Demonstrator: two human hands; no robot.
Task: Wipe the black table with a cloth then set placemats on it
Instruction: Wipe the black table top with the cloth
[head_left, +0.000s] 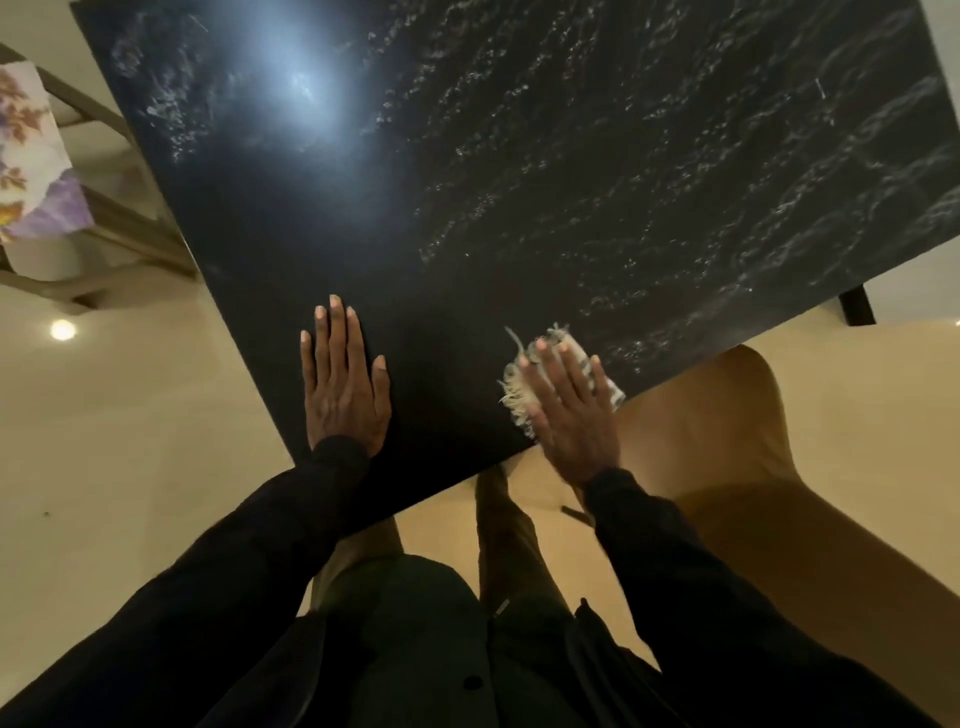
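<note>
At lower centre, the left hand (345, 395) lies flat on the table (519, 182), fingers straight and slightly spread, close to the near edge. Right of it, well apart, the right hand (571, 415) presses the cloth (517, 397) down with straight, fanned fingers. The cloth is pale and fringed, and sits on the table right at its near edge, mostly covered by the hand. Both arms wear black sleeves (234, 571). The table is black with white veining, with a bright glare (296, 83) at upper left. A tan chair (727, 441) stands at lower right, beside the table edge. At far upper left, floral fabric (31, 156) hangs over a wooden frame (130, 228). The floor (130, 415) is beige.
</note>
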